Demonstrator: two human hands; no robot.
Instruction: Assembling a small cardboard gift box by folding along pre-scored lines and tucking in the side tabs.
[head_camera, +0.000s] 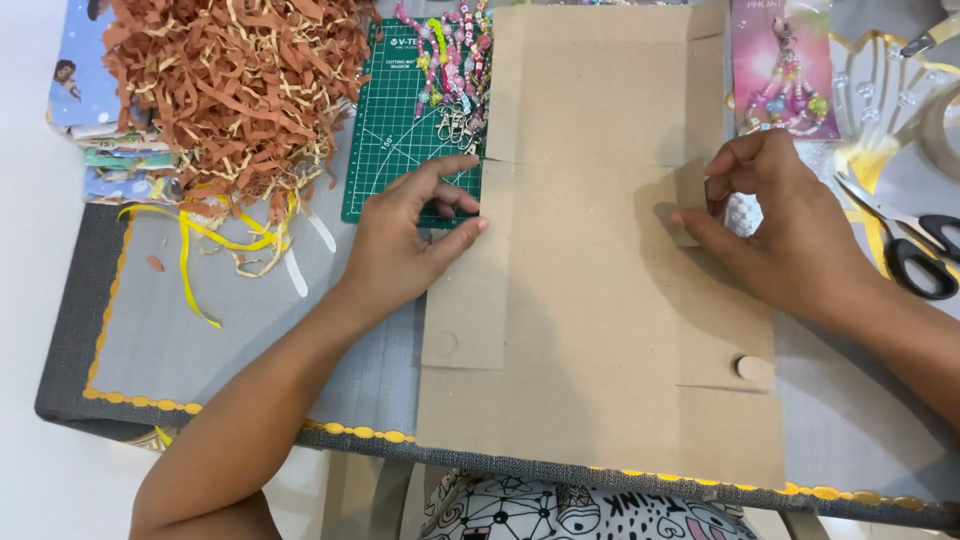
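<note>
A flat, unfolded cardboard box blank (590, 270) lies across the grey fabric-covered table (200, 340), reaching from the near, gold-trimmed edge up to the far side. Everything else sits around it. The left hand (410, 235) rests on the blank's left edge, fingers loosely spread, thumb and fingertips pressing down on the narrow side flap and holding nothing. The right hand (780, 225) is on the blank's right edge, fingers curled in and pinching the side flap there between thumb and forefinger (it looks as if the flap is lifted slightly, though I cannot be sure).

Just left of the blank, partly under its far corner, lies a green cutting mat (400, 120) with a bunch of beaded keychains (455, 60) on it. Further left is a heap of brown and cream shredded paper (230, 80), with yellow ribbon strips (200, 240) trailing from it. To the right of the blank lie black-handled scissors (915, 245) and, toward the far side, a pink packet (780, 65).

The board looks light and thin, stiff across its panels but ready to bend along its scored lines. It would likely crease if gripped mid-panel, so the flap edges and fold lines, where both hands are now, seem the sensible places to hold it. Its surface looks dry and matte, not slippery.
</note>
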